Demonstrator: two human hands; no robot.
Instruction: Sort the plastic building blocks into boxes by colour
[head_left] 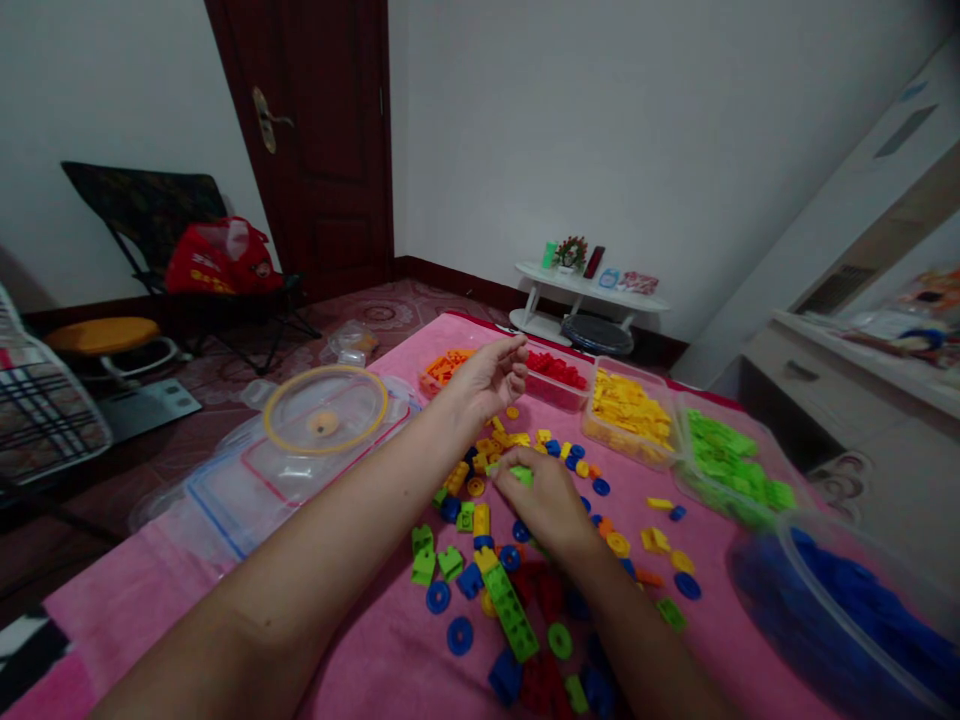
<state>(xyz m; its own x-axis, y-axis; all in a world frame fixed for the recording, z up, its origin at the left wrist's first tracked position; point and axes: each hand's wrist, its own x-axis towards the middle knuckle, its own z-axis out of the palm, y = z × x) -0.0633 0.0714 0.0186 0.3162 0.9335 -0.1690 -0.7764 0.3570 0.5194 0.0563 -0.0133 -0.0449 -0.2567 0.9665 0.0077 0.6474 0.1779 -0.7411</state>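
Loose toy bricks (487, 560) in yellow, green, blue, red and orange lie scattered on a pink cloth (390, 650). My left hand (491, 375) reaches far over the pile, close to the clear tub of red bricks (556, 378), fingers curled together; whether they hold anything I cannot make out. My right hand (544, 500) rests on the pile, its fingers pinched on a small green brick (521, 474).
Clear tubs stand along the far edge: orange bricks (444, 368), yellow bricks (628, 410), green bricks (731, 462), and a blue-filled one (847, 610) at right. Container lids (300, 440) are stacked at left. A folding chair (187, 250), a low white shelf (592, 295) and a cabinet (847, 370) surround the table.
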